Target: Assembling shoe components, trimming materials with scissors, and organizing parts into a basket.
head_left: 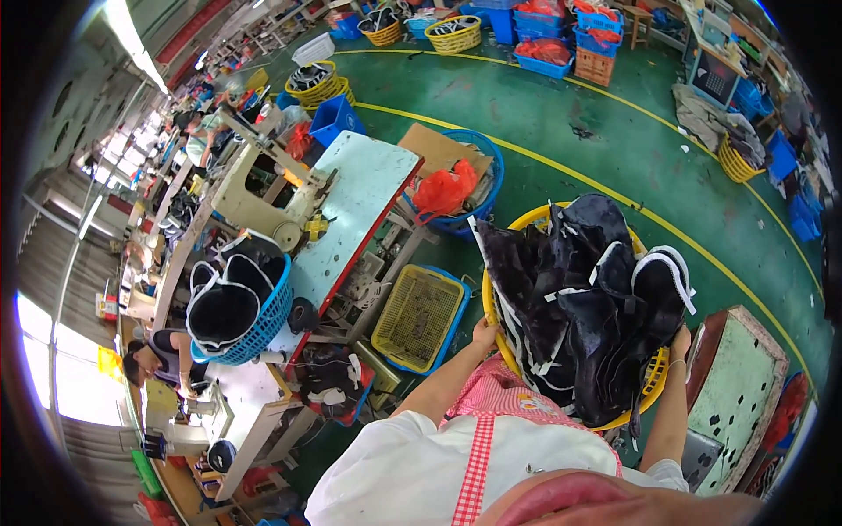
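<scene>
Held in front of me is a round yellow plastic basket (653,379), gripped at its rim on both sides. My left hand (485,334) is closed on the left rim, and my right hand (681,343) is at the right rim, its fingers partly hidden by the load and basket edge. Heaped above the rim are soft black plush fabric pieces (589,324) with white edging. One long piece sticks out past the basket at the far left, and a white-trimmed loop (664,265) hangs over at the right.
To the left stands a sewing machine (254,188) on a light-blue table (355,188); a blue basket (285,302) of similar pieces is nearby. A yellow crate (379,337) and a blue tub (500,175) sit on the floor. At right is a worn green board (737,386). A co-worker (167,355) sits far left.
</scene>
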`<action>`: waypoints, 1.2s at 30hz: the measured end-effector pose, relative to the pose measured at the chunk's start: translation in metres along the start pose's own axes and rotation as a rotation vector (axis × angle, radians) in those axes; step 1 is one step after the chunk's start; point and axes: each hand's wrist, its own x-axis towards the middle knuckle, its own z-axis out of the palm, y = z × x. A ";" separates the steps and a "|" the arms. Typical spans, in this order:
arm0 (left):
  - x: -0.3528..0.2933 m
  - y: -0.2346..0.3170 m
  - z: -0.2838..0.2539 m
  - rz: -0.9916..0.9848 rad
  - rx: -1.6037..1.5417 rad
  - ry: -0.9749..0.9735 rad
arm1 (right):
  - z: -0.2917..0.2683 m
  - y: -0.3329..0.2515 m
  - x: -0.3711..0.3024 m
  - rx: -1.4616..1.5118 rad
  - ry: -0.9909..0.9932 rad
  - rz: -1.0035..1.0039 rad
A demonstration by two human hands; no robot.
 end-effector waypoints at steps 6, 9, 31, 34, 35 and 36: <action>0.038 0.018 0.018 -0.025 0.024 -0.055 | -0.006 0.011 0.013 0.067 -0.009 -0.070; 0.063 0.023 0.024 0.018 0.038 -0.053 | -0.007 0.000 0.015 0.015 -0.043 -0.052; 0.102 0.160 0.064 0.172 -0.047 -0.394 | -0.062 -0.085 -0.009 0.107 0.275 0.019; 0.089 0.209 0.103 0.216 0.199 -0.482 | -0.096 -0.044 -0.013 0.361 0.426 -0.039; 0.085 0.221 0.102 0.222 0.159 -0.470 | -0.103 -0.068 -0.027 0.444 0.395 0.024; 0.058 0.242 0.106 0.241 0.098 -0.522 | -0.110 -0.067 -0.040 0.624 0.387 0.067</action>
